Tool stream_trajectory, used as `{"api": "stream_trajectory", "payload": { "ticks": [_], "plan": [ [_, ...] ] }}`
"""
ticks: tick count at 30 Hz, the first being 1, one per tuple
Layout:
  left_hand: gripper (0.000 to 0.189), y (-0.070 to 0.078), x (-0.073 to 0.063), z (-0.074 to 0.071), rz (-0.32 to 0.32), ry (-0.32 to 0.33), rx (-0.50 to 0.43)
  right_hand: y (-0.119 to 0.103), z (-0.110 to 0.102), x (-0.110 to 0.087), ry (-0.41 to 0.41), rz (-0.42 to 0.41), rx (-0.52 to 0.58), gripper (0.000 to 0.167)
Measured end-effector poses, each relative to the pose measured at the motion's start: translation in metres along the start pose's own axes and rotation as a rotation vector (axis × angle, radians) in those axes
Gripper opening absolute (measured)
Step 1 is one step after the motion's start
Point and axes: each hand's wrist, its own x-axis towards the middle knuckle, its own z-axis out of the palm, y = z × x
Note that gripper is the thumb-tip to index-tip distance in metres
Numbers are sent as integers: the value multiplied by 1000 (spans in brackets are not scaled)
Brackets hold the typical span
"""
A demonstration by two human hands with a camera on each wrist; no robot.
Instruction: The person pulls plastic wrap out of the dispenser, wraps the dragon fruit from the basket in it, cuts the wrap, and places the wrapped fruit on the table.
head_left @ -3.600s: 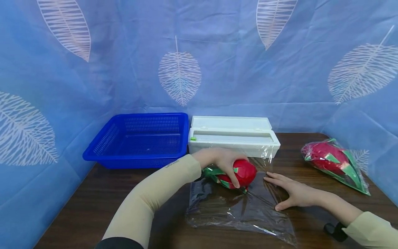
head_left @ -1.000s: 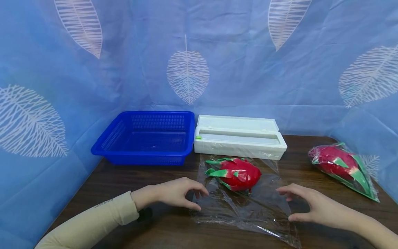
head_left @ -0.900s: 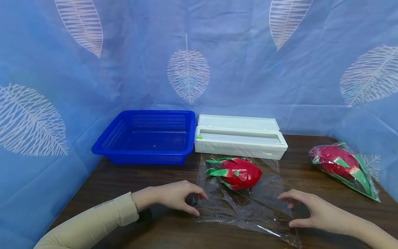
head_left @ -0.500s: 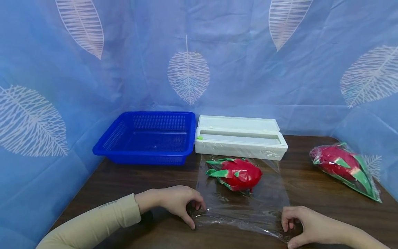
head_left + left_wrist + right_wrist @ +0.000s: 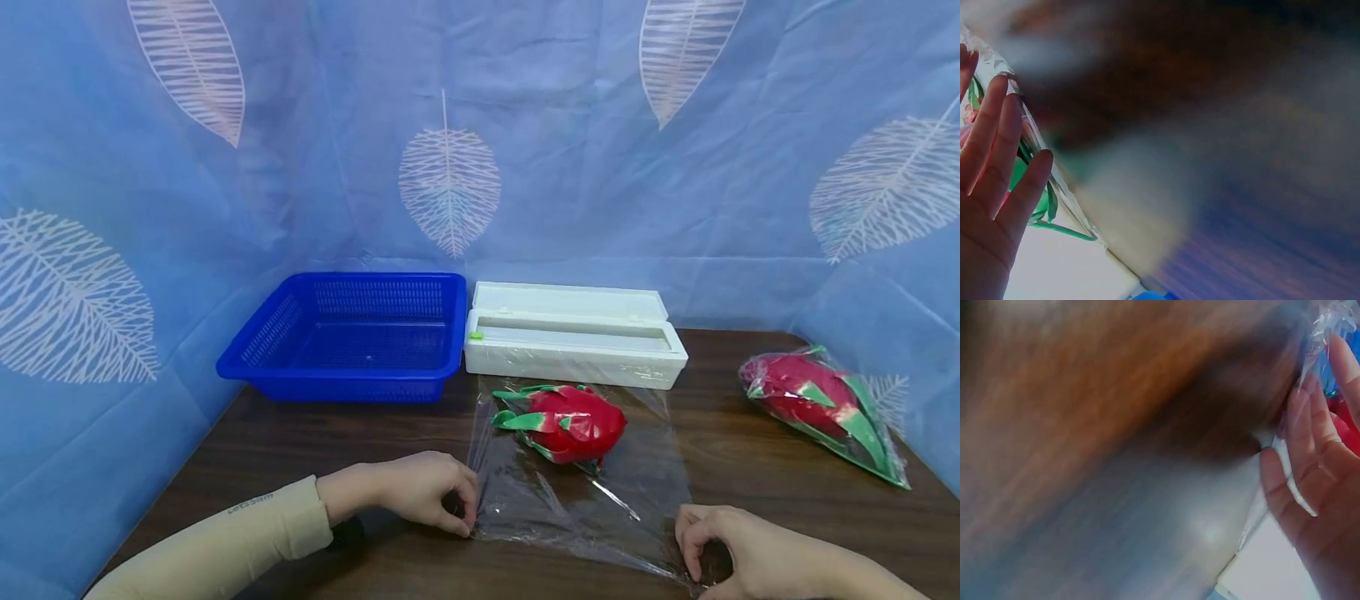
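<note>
A red dragon fruit [image 5: 579,427] with green scales lies on a sheet of cling film [image 5: 555,517] spread over the table. My left hand [image 5: 431,492] pinches the film's near left corner between thumb and fingers. At the near right corner, my right hand [image 5: 750,546] grips the film with curled fingers, its thumb partly cut off by the frame's bottom edge. The left wrist view has the film's edge running along the fingertips [image 5: 1044,156], with green scales behind. Crumpled film [image 5: 1329,328] shows at the fingers in the right wrist view.
Behind the fruit stands a white cling film dispenser [image 5: 573,362], lid raised, the film reaching its front. Left of it sits a blue plastic basket [image 5: 337,387]. A wrapped dragon fruit [image 5: 817,400] lies at the right. A blue leaf-print cloth [image 5: 555,167] hangs behind the brown table [image 5: 300,442].
Earlier my left hand held the dragon fruit on the film, then let go and drew back. Both hands have since moved to the film's near corners and closed on them; the film lies flatter.
</note>
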Motion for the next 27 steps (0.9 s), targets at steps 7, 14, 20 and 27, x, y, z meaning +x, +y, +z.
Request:
{"api": "stream_trajectory", "payload": {
  "ticks": [7, 14, 20, 27],
  "plan": [
    [8, 3, -4, -2, -29, 35, 73, -8, 1, -1, 30, 18, -161, 12],
    [7, 8, -3, -2, -17, 62, 151, -7, -3, 3, 49, -63, -212, 20],
    [9, 8, -10, -2, 21, 59, 90, -9, -10, 1, 19, 13, -123, 20],
    [9, 10, -14, -5, 25, 87, 41, -14, -25, -6, 69, 19, -151, 24]
  ]
}}
